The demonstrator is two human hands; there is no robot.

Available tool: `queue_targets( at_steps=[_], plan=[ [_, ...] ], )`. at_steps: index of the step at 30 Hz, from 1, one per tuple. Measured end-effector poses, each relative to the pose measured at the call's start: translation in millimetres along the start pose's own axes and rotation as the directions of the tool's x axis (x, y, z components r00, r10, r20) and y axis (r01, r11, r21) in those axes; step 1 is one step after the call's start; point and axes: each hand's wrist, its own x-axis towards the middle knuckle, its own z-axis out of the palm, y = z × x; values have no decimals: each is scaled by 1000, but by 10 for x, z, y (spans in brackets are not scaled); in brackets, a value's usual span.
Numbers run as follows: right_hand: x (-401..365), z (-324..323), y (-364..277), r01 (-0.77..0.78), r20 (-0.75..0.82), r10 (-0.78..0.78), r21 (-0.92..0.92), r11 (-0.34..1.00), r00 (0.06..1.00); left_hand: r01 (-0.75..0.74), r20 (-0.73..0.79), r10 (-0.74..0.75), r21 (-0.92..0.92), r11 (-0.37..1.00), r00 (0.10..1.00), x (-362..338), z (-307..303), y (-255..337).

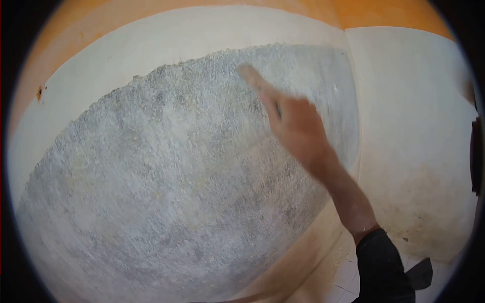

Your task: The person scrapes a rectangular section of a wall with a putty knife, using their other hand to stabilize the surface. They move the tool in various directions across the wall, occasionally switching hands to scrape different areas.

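My right hand (301, 122) is raised in front of the wall, its arm in a black sleeve (381, 262) coming from the lower right. Its fingers are wrapped round a narrow, brownish thing, blurred by motion, that points up and left; I cannot make out what it is. The far end of this thing is at or close to the rough grey patch (177, 166) on the wall, near the patch's upper part. My left hand is out of sight.
White wall (202, 28) borders the grey patch, with orange paint (389, 12) above. A white side wall (409, 126) meets it at a corner on the right. Pale floor tiles (346, 278) show below. A dark, unclear object (475, 156) stands at the right edge.
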Motion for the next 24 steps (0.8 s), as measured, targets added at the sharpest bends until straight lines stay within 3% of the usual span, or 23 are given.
queue_targets(
  at_steps=[2, 5, 7, 8, 10, 12, 13, 15, 17, 18, 20, 22, 24],
  plan=[
    [-196, 151, 132, 40, -11, -40, -56, 998, 999, 13, -30, -13, 14, 1000, 999, -109, -13, 38],
    [215, -69, 5, 89, -78, -87, 30, 996, 993, -5, 26, 5, 24, 1000, 1000, -56, -76, 119],
    [272, -109, -37, 136, -83, -134, 14, 991, 987, 10, -58, -7, 48, 999, 998, 35, 156, -169],
    [181, -61, -27, 128, -46, -128, -9, 992, 991, 26, -118, -16, 78, 997, 993, 1, 173, -331],
    [-34, -50, -34, 96, 20, -96, -17, 995, 995, -9, -94, 19, 106, 994, 995, -22, -5, -200],
    [109, -155, -121, -12, 208, -1, 58, 998, 978, -54, -95, 60, 63, 997, 994, -54, 40, 131],
    [187, -188, -168, -13, 204, -2, 73, 997, 979, -95, -101, 100, 54, 994, 990, 0, 7, 257],
    [327, -210, -245, 79, 13, -78, -32, 996, 997, -300, -133, 292, -45, 953, 947, 116, -90, 736],
    [213, -136, -283, 104, 14, -103, -38, 994, 995, -395, -65, 390, -137, 908, 918, 202, -312, 1341],
    [109, -70, -319, 129, 10, -128, -38, 991, 992, -463, -79, 462, -298, 835, 883, 223, -399, 1640],
    [72, -12, -437, 113, 17, -113, -30, 993, 993, -637, -177, 614, -284, 717, 769, 434, -276, 1832],
    [-23, 8, -546, 94, 60, -93, -8, 996, 994, -716, -106, 712, -206, 667, 694, 567, -176, 1822],
    [72, -64, -629, 55, -21, -54, 43, 998, 998, -743, -51, 742, -112, 660, 668, 626, -100, 1845]
  ],
)
